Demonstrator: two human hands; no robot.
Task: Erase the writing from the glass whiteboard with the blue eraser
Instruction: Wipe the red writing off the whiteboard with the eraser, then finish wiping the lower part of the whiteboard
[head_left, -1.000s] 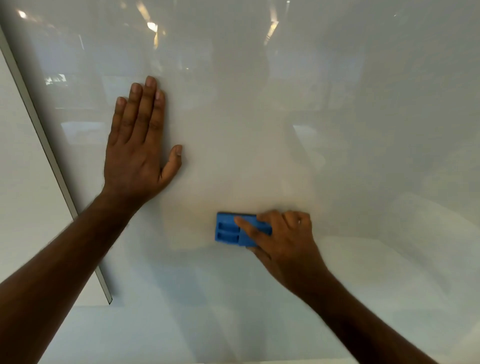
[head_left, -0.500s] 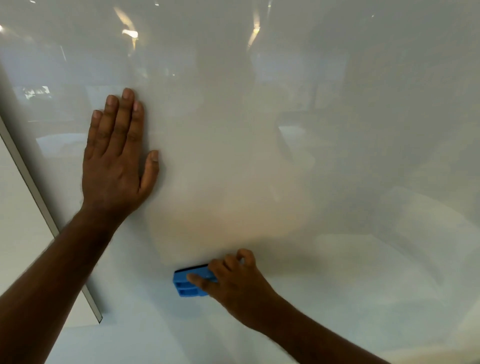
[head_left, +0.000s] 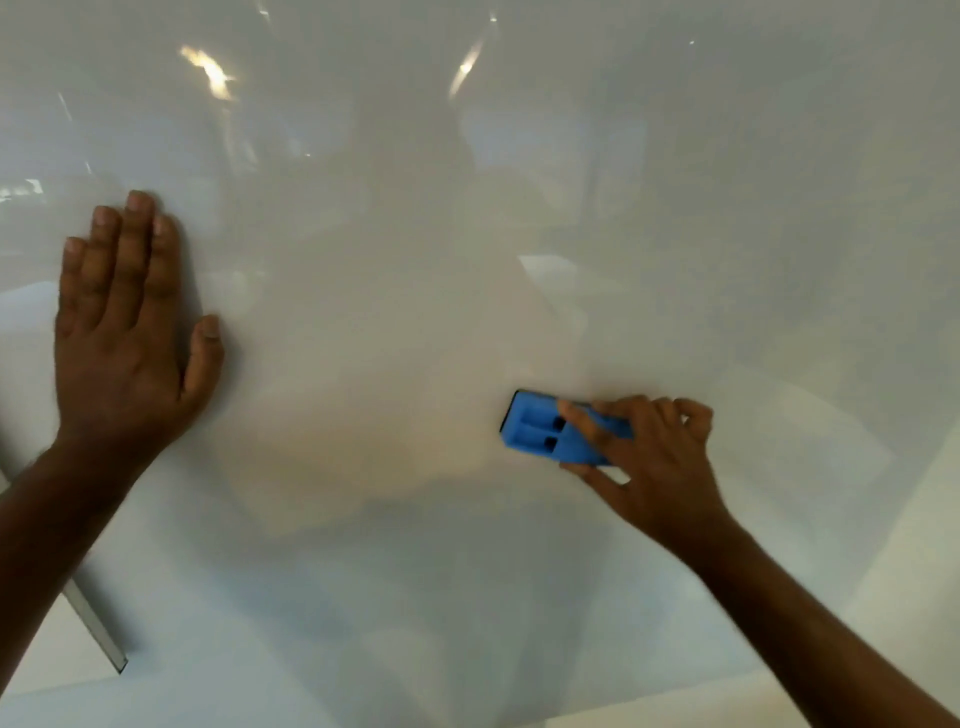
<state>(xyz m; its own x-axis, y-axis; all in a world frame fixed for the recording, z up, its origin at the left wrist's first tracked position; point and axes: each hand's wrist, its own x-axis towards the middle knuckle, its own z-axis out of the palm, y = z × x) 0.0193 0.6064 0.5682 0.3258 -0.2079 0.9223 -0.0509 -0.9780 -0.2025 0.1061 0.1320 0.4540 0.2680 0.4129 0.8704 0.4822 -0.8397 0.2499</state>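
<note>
The glass whiteboard (head_left: 519, 234) fills nearly the whole view, glossy white with reflections of ceiling lights; I see no writing on it. My right hand (head_left: 649, 457) grips the blue eraser (head_left: 540, 431) and holds it flat against the glass, right of centre. The eraser's left half with two recessed slots shows; fingers cover its right half. My left hand (head_left: 124, 332) lies flat on the glass at the left, fingers straight and pointing up, thumb spread out.
The board's left edge (head_left: 98, 634), a thin metal-grey strip, runs diagonally at the lower left with a white wall (head_left: 47, 654) beyond it. A pale surface (head_left: 914, 545) shows past the board at the lower right.
My right hand has swept the eraser from the lower centre-left up and to the right across the glass. My left hand stays flat on the board.
</note>
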